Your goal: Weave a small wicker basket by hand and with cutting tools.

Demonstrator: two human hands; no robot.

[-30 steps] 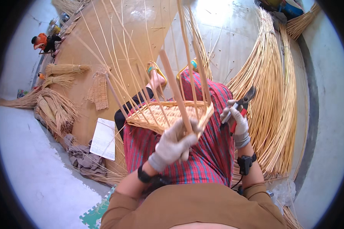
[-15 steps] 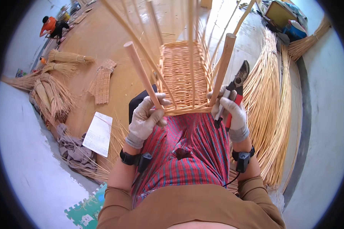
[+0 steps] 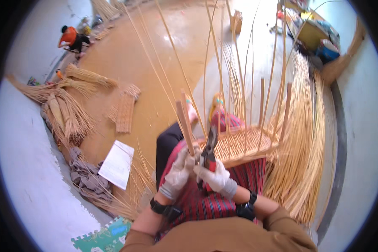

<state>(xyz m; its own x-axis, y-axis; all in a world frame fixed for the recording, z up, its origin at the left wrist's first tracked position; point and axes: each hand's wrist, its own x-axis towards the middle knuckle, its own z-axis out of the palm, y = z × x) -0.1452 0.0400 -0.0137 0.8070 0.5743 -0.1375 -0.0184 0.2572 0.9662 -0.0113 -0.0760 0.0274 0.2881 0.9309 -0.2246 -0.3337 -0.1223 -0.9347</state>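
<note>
A half-woven wicker basket (image 3: 250, 145) lies tilted across my lap, with upright wooden posts and long thin canes rising from its woven base. My left hand (image 3: 178, 173), in a white work glove, is closed round the near left corner, at the foot of a thick wooden post (image 3: 185, 128). Close beside it, my gloved right hand (image 3: 216, 176) holds pruning shears (image 3: 209, 153) with red and dark handles, blades pointing up and away. The two hands meet at the corner; their fingertips are blurred and partly hidden.
Long bundles of cane (image 3: 300, 159) lie on the right. More bundles (image 3: 67, 113), a woven strip (image 3: 125, 111), a white sheet (image 3: 116, 164) and a grey cloth (image 3: 88, 178) lie on the left. A person in orange (image 3: 72, 40) sits far left. A carton (image 3: 236, 22) stands ahead.
The basket has turned and shifted right, bringing its left corner before me. My right hand, with the shears, has moved left from the right post to beside my left hand.
</note>
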